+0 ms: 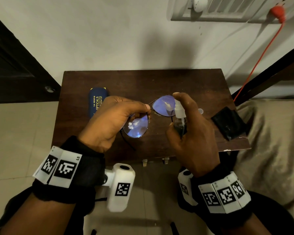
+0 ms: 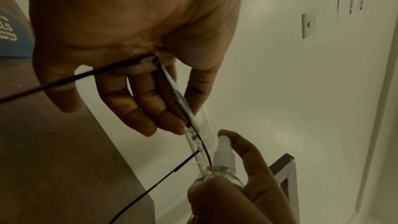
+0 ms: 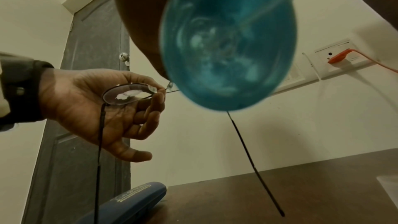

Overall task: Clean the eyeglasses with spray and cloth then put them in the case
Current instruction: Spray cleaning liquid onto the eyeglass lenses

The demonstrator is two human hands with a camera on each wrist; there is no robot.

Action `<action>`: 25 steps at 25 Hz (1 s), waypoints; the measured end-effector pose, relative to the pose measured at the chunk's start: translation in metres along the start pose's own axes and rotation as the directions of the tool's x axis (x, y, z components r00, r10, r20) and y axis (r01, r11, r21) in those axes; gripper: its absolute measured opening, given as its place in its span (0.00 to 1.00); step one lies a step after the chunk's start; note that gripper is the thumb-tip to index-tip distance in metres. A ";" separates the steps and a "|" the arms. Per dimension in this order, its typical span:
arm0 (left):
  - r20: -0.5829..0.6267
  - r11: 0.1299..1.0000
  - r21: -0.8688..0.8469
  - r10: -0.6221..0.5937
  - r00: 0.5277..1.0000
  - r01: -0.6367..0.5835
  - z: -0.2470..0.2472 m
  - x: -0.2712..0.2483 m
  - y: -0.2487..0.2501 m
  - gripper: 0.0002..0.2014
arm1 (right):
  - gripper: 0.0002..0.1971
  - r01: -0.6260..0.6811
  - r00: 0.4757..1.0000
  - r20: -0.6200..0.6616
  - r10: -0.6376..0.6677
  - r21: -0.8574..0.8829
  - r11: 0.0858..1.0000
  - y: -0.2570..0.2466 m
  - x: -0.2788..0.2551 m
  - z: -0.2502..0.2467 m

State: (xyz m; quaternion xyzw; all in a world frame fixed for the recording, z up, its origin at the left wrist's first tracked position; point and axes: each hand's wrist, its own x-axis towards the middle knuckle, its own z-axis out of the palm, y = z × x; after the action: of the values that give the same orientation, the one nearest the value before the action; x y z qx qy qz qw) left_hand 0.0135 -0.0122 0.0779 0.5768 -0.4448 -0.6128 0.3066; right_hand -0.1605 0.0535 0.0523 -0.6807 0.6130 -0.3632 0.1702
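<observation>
Head view has the glasses [image 1: 149,114] held up over the table [image 1: 185,82], between both hands. Left hand [image 1: 112,122] pinches the frame around the lens on its side, thumb and fingers on the rim, temples hanging down. Right hand [image 1: 192,133] is wrapped round the spray bottle [image 1: 179,119], index finger on top of the white nozzle, which sits just beside the other lens. Blue case [image 1: 97,102] lies on the table behind the left hand, black cloth [image 1: 227,124] off to the right.
</observation>
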 end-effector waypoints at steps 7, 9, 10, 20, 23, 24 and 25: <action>-0.010 0.996 -0.091 -0.001 1.000 0.001 0.007 -0.003 0.000 0.07 | 0.34 -0.011 0.999 -0.045 0.012 0.018 1.000 -0.001 0.000 -0.001; -0.046 0.977 -0.211 -0.050 0.998 0.039 0.008 0.000 -0.002 0.04 | 0.35 0.003 0.998 -0.065 -0.001 0.029 1.000 -0.004 -0.002 -0.004; -0.064 0.954 -0.293 -0.081 0.995 0.059 0.010 0.002 -0.002 0.04 | 0.35 0.014 0.997 -0.075 -0.012 0.030 0.999 -0.006 -0.003 -0.006; -0.149 0.821 -0.555 -0.257 0.955 0.134 0.037 0.000 -0.004 0.06 | 0.33 0.025 0.998 0.056 -0.025 -0.008 1.000 -0.015 -0.007 0.007; -0.165 0.823 -0.556 -0.243 0.956 0.113 0.040 -0.003 -0.002 0.10 | 0.30 0.016 0.998 0.056 -0.015 -0.005 1.000 -0.014 -0.005 0.009; -0.170 0.824 -0.557 -0.240 0.956 0.107 0.040 -0.004 -0.001 0.11 | 0.29 0.013 0.998 0.064 -0.014 0.003 1.000 -0.013 -0.005 0.009; -0.172 0.823 -0.558 -0.236 0.956 0.103 0.040 -0.004 -0.001 0.12 | 0.29 0.011 0.997 0.076 -0.012 0.013 1.000 -0.013 -0.005 0.010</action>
State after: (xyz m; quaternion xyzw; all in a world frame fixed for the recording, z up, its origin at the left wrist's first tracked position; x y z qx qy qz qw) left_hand -0.0249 -0.0002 0.0764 0.5715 -0.1601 -0.6663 0.4515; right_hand -0.1440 0.0584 0.0528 -0.6965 0.5997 -0.3420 0.1955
